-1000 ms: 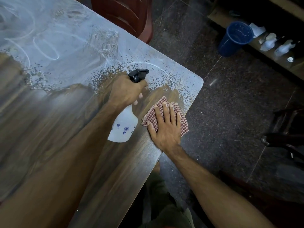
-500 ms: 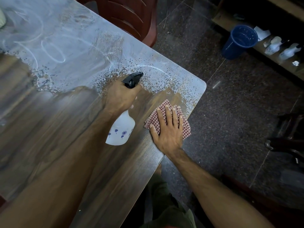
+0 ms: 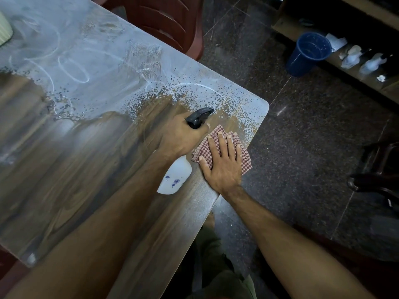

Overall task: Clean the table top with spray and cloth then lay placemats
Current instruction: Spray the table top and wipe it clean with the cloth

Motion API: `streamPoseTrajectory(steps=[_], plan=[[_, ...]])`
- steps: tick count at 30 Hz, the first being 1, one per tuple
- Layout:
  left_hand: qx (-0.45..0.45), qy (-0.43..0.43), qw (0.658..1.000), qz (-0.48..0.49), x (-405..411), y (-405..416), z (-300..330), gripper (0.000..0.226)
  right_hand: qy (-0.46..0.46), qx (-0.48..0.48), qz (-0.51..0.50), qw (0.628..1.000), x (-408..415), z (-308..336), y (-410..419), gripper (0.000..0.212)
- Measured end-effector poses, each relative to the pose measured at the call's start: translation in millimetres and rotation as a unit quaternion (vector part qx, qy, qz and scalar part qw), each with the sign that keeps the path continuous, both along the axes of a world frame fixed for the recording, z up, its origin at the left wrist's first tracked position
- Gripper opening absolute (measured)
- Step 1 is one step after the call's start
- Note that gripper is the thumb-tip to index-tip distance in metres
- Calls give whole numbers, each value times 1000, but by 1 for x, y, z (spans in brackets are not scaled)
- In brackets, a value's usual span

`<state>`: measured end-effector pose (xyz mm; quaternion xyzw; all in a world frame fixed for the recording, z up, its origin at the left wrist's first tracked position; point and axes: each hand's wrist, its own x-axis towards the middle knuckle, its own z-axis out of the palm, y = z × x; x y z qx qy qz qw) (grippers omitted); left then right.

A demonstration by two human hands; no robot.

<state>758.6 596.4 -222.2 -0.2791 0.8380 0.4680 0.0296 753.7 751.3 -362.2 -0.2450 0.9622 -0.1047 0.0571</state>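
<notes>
The left hand [image 3: 179, 137] is wrapped tight around the neck of a white spray bottle [image 3: 176, 180]. The bottle has small blue flowers on it and a black top [image 3: 198, 116] that points toward the far corner of the table [image 3: 64, 169]. The bottle is tilted, and I cannot tell if its bottom touches the wood. Just beside it, the right hand [image 3: 222, 167] lies flat with its fingers spread out, pressing down on a folded red and white checked cloth [image 3: 244, 156]. The cloth sits near the right edge of the table, close to the rounded corner. The table is brown wood. Its far part looks pale and shiny, with small drops and round wipe marks on it. A red chair [image 3: 168, 20] stands at the far side of the table. A blue cup [image 3: 306, 53] stands on the dark floor [image 3: 302, 137], well away from the table.
</notes>
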Motion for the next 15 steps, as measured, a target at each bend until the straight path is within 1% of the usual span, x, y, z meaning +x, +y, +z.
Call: streamPoseTrajectory(steps=[5,9,12,14,15], plan=[[-31,5,999,-12,-3,17,3,24,12,-5,2,1000,1,-2,1,68],[-34,16,999,-2,1,18,4,28,7,0,3,1000,1,-2,2,69],[-23,15,999,23,5,11,2,28,0,-1,2,1000,0,-1,2,68],[-2,28,998,62,7,1,-1,17,-5,1,2,1000,0,1,2,68],[-2,30,996,83,8,-4,-1,19,-7,3,4,1000,0,1,2,68]])
